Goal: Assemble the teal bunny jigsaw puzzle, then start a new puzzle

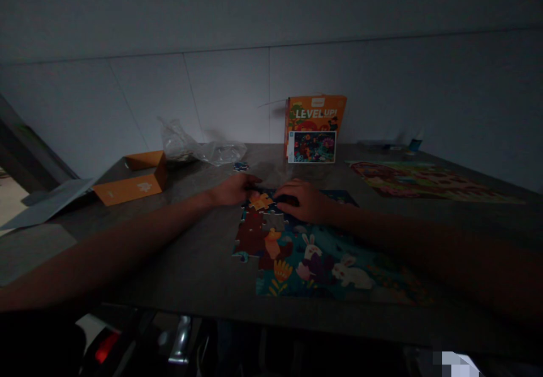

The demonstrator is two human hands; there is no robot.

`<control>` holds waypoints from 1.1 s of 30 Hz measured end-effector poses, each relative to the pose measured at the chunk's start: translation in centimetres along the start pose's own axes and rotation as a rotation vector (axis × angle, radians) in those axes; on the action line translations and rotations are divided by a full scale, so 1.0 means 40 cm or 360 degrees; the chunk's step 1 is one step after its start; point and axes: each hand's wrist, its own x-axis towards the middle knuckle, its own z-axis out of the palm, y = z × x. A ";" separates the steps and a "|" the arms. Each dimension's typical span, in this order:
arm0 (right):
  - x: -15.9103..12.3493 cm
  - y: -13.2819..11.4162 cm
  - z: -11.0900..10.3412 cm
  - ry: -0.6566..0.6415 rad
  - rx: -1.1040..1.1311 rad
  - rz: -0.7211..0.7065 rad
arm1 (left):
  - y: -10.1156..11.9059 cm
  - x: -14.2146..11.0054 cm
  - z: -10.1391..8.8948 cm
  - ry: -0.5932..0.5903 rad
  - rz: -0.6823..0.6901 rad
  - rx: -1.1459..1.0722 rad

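The right forearm [394,230] hides part of the puzzle [314,264]; beyond the puzzle, the left fingertips blur into shadow.

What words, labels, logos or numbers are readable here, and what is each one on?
"LEVEL UP!": on the upright orange box at the back of the table.
Too small to read: the white label above those words, and the marks on the white edge of the small picture card in front.
The orange open box has pale marks I cannot read.
The small bottle is too blurred to read.
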 end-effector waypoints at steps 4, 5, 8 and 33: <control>0.000 -0.001 0.000 0.0016 -0.0002 0.0014 | -0.008 0.003 -0.004 -0.0002 0.0007 -0.0043; 0.000 0.000 0.000 0.0018 0.0000 0.0009 | -0.008 0.004 -0.006 -0.0008 0.0011 -0.0047; 0.000 0.001 0.001 0.0015 0.0006 -0.0007 | -0.011 0.006 -0.011 0.0005 0.0013 -0.0049; 0.001 0.005 0.006 0.0074 -0.0035 -0.0012 | 0.046 -0.031 -0.035 -0.0168 0.0425 0.0297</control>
